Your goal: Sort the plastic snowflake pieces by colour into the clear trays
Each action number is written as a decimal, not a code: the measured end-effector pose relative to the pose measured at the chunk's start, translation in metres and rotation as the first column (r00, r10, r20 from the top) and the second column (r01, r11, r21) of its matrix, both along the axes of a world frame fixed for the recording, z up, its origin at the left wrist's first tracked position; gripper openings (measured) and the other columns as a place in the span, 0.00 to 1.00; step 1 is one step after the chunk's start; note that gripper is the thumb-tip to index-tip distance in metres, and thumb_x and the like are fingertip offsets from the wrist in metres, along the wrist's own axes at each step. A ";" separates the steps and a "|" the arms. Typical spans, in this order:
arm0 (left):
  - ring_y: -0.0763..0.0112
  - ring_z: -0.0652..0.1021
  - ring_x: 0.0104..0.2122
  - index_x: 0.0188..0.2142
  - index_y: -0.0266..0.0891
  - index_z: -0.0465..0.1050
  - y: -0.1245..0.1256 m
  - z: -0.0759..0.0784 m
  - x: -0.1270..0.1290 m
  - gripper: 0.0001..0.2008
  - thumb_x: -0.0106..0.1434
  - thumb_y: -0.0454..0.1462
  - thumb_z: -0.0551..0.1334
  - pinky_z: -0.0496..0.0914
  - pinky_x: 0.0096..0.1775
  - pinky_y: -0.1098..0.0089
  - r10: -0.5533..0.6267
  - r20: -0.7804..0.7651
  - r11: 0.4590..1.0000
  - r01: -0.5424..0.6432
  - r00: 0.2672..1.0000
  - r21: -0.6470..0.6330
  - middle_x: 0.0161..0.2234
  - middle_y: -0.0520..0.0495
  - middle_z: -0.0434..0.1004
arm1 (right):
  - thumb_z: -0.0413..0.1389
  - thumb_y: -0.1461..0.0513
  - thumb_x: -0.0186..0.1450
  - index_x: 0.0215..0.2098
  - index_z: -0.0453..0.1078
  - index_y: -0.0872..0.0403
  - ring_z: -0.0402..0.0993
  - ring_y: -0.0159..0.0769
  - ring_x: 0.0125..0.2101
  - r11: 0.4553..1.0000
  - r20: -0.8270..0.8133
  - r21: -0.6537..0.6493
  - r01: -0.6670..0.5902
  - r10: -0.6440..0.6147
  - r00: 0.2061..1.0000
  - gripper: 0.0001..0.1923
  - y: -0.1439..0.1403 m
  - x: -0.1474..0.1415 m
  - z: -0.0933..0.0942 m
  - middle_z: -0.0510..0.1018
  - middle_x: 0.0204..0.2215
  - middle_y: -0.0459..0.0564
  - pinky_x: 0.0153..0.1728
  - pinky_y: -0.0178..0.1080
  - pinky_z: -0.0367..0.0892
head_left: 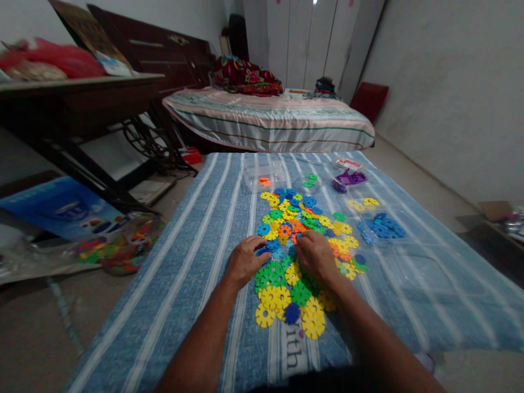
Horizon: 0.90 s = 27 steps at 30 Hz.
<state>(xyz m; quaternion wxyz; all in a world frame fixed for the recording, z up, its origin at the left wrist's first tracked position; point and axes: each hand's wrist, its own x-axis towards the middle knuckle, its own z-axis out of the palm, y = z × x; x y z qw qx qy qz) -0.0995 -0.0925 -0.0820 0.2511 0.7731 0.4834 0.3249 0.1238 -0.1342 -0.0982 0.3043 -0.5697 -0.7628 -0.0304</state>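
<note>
Notched plastic discs [292, 273], assorted: yellow, green, blue and orange pieces are lying in a loose, overlapping heap, spreading lengthwise over a blue striped cloth [192, 256] in front of me.

Head view, hands. Left hand [246, 259]: resting at the heap's left edge, its thumb and fingers standing apart around blue pieces; whether it is pinching one, I cannot tell. Right hand [317, 256]: lying over the heap's middle, fingers bending down among orange and blue pieces; the fingertips are partly hiding, so I cannot tell what they are gripping.

Head view, containers beyond and to the right of the heap. One see-through tub [249, 183], holding a few orange discs. Green discs [311, 181], few, lying beside it. Purple pieces [352, 177], piling farther right. Yellow pieces [370, 202], sitting nearer me. Blue discs [382, 226], filling part of a see-through tray. One see-through piece of plastic [421, 270], lying nearest my right arm.

Head view, surroundings. One bed [270, 123], standing beyond the cloth and bearing a red patterned bundle [249, 76]. One treadle table [82, 82], standing at left, with red bags [65, 54] lying on top.
</note>
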 end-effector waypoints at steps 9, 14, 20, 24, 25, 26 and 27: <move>0.63 0.79 0.42 0.38 0.41 0.77 -0.001 -0.002 -0.002 0.12 0.53 0.33 0.65 0.71 0.47 0.65 -0.020 -0.041 0.999 0.022 0.999 0.044 0.39 0.48 0.81 | 0.58 0.58 0.65 0.42 0.72 0.53 0.65 0.44 0.46 0.989 0.148 -0.141 -0.036 0.056 0.987 0.09 0.008 -0.049 0.017 0.74 0.42 0.53 0.44 0.42 0.58; 0.63 0.79 0.42 0.37 0.41 0.78 -0.001 -0.001 -0.001 0.11 0.53 0.32 0.65 0.71 0.47 0.65 -0.039 -0.039 0.999 0.040 0.998 0.035 0.40 0.48 0.81 | 0.58 0.57 0.65 0.40 0.72 0.53 0.64 0.45 0.46 0.986 0.197 -0.164 0.011 0.022 0.980 0.08 0.009 -0.053 0.019 0.74 0.42 0.53 0.44 0.44 0.57; 0.64 0.79 0.42 0.36 0.42 0.78 -0.002 0.000 -0.001 0.10 0.53 0.31 0.64 0.70 0.49 0.65 -0.069 -0.014 0.996 0.069 0.998 0.054 0.40 0.49 0.82 | 0.56 0.57 0.68 0.37 0.73 0.53 0.65 0.45 0.45 0.993 0.228 -0.114 0.019 0.008 0.974 0.08 0.010 -0.053 0.013 0.75 0.40 0.54 0.43 0.44 0.56; 0.64 0.79 0.41 0.35 0.41 0.78 -0.001 -0.002 -0.001 0.09 0.53 0.31 0.64 0.71 0.49 0.65 -0.086 0.009 0.995 0.085 0.996 0.052 0.39 0.49 0.82 | 0.56 0.56 0.67 0.38 0.72 0.54 0.65 0.44 0.45 0.994 0.221 -0.108 0.025 -0.001 0.975 0.09 0.010 -0.052 0.012 0.75 0.41 0.53 0.44 0.44 0.57; 0.64 0.79 0.41 0.35 0.41 0.78 -0.001 -0.002 -0.001 0.09 0.53 0.32 0.65 0.71 0.49 0.65 -0.090 0.015 0.995 0.089 0.996 0.053 0.39 0.49 0.82 | 0.57 0.56 0.67 0.39 0.72 0.54 0.64 0.44 0.45 0.994 0.218 -0.107 0.027 -0.004 0.976 0.10 0.009 -0.052 0.012 0.74 0.41 0.53 0.44 0.44 0.57; 0.64 0.79 0.41 0.35 0.41 0.78 -0.001 -0.002 -0.001 0.09 0.53 0.32 0.65 0.71 0.49 0.65 -0.093 0.020 0.994 0.092 0.995 0.055 0.39 0.49 0.82 | 0.57 0.55 0.66 0.41 0.72 0.54 0.64 0.44 0.45 0.994 0.218 -0.107 0.029 -0.005 0.976 0.10 0.009 -0.052 0.012 0.74 0.42 0.54 0.44 0.44 0.57; 0.64 0.79 0.41 0.35 0.41 0.79 -0.001 -0.003 -0.001 0.09 0.53 0.32 0.65 0.71 0.49 0.65 -0.093 0.025 0.994 0.091 0.995 0.059 0.39 0.49 0.82 | 0.58 0.55 0.66 0.41 0.72 0.54 0.64 0.44 0.45 0.994 0.223 -0.108 0.032 -0.007 0.975 0.11 0.009 -0.052 0.013 0.74 0.43 0.54 0.43 0.44 0.57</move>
